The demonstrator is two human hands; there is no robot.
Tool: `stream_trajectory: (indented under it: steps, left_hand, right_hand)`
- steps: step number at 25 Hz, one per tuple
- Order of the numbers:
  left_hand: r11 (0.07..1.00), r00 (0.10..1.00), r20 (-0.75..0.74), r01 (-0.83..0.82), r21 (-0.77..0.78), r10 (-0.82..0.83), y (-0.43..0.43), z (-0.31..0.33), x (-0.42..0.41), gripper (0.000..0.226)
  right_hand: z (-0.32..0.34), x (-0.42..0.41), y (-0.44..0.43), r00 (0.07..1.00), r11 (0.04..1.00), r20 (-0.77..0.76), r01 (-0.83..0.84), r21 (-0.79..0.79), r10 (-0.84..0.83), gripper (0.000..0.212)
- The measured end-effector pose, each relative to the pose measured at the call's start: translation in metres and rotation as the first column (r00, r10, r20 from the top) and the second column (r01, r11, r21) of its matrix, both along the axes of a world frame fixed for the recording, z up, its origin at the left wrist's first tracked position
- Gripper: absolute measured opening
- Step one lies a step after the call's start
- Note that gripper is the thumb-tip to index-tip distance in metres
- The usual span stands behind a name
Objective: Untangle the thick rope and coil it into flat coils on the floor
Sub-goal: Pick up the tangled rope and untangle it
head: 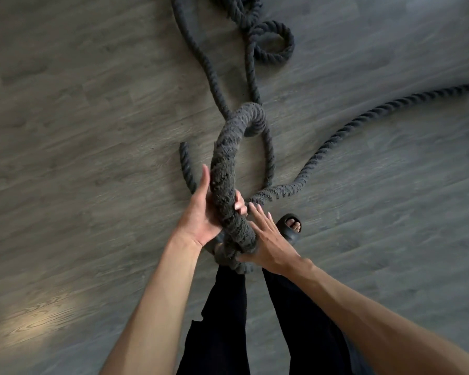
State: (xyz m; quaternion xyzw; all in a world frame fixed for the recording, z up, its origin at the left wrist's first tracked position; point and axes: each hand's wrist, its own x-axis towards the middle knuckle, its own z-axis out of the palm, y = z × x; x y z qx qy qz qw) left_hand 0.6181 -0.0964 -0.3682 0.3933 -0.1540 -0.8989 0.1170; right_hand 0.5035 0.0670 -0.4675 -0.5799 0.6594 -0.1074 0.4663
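Gripping the rope (228, 158) w/ my left hand (201, 215), right hand (268, 239) open flat just below; it arches fwd, away from me

- Left hand (201, 215), centre of the frame, palm up, fingers curled round the rope (224, 163), thumb pointing up.
- Right hand (268, 242) just beside it, fingers straight and spread, thumb against the rope.
- Both bare forearms (157, 293) reach up from the bottom edge.

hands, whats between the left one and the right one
In the head view, only the raised bend of the thick rope: the left hand grips it, the right hand touches it, fingers straight.
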Motion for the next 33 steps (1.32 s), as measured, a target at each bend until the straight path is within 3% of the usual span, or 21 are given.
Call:
stream_trajectory:
  steps: [2, 4, 7, 9, 11, 14, 17, 19, 21, 23, 25, 27, 30, 33]
  left_hand:
    - [0.999, 0.999, -0.021, -0.042, 0.002, 0.042, -0.003, 0.005, 0.005, 0.07]
    - [0.999, 0.999, -0.003, -0.048, -0.002, 0.048, -0.008, 0.0, 0.003, 0.07]
    - [0.999, 0.994, 0.109, -0.004, -0.037, 0.008, -0.002, -0.02, -0.011, 0.064]
    - [0.99, 0.958, 0.28, 0.094, -0.109, -0.06, 0.013, -0.043, -0.019, 0.053]
    - [0.936, 0.849, 0.514, 0.27, -0.224, -0.122, 0.036, -0.065, -0.018, 0.036]
    - [0.876, 0.737, 0.649, 0.425, -0.228, -0.188, 0.086, -0.101, 0.009, 0.031]
    - [0.848, 0.697, 0.649, 0.509, -0.149, -0.305, 0.159, -0.137, 0.045, 0.027]
    - [0.848, 0.688, 0.653, 0.513, -0.13, -0.316, 0.21, -0.148, 0.062, 0.05]
    - [0.882, 0.617, 0.728, 0.469, -0.034, -0.3, 0.252, -0.151, 0.077, 0.084]
    - [0.902, 0.552, 0.769, 0.427, 0.071, -0.322, 0.28, -0.157, 0.095, 0.103]
    - [0.897, 0.568, 0.759, 0.441, 0.047, -0.319, 0.295, -0.153, 0.104, 0.082]
    - [0.845, 0.554, 0.807, 0.516, -0.139, -0.206, 0.308, -0.144, 0.106, 0.042]
    - [0.79, 0.595, 0.804, 0.494, -0.362, -0.004, 0.316, -0.127, 0.085, 0.037]
    - [0.913, 0.656, 0.754, 0.328, -0.242, -0.035, 0.303, -0.106, 0.047, 0.048]
  right_hand:
    - [0.012, 0.012, -0.002, 0.976, 0.978, 0.121, 0.193, -0.085, -0.182, 0.081]
    - [0.021, 0.025, -0.002, 0.892, 0.913, 0.221, 0.409, -0.018, -0.395, 0.06]
    - [0.025, 0.045, 0.009, 0.787, 0.805, 0.171, 0.577, 0.137, -0.593, 0.035]
    - [0.015, 0.052, 0.017, 0.718, 0.717, 0.108, 0.647, 0.26, -0.687, 0.042]
    - [0.001, 0.048, 0.024, 0.605, 0.573, 0.015, 0.747, 0.337, -0.796, 0.06]
    - [-0.012, 0.029, 0.042, 0.457, 0.379, -0.158, 0.852, 0.362, -0.876, 0.066]
    - [-0.013, 0.031, 0.073, 0.556, 0.443, -0.23, 0.801, 0.402, -0.798, 0.062]
    - [-0.006, 0.047, 0.087, 0.683, 0.544, -0.268, 0.713, 0.442, -0.679, 0.055]
    - [0.0, 0.07, 0.103, 0.799, 0.66, -0.322, 0.601, 0.452, -0.507, 0.049]
    - [0.006, 0.088, 0.12, 0.821, 0.644, -0.355, 0.571, 0.509, -0.447, 0.056]
    - [0.011, 0.098, 0.142, 0.837, 0.641, -0.365, 0.546, 0.539, -0.407, 0.062]
    - [0.011, 0.098, 0.163, 0.87, 0.655, -0.315, 0.492, 0.573, -0.378, 0.056]
    - [0.014, 0.087, 0.184, 0.908, 0.71, -0.211, 0.416, 0.569, -0.362, 0.045]
    - [0.017, 0.072, 0.207, 0.908, 0.715, -0.219, 0.416, 0.562, -0.357, 0.052]
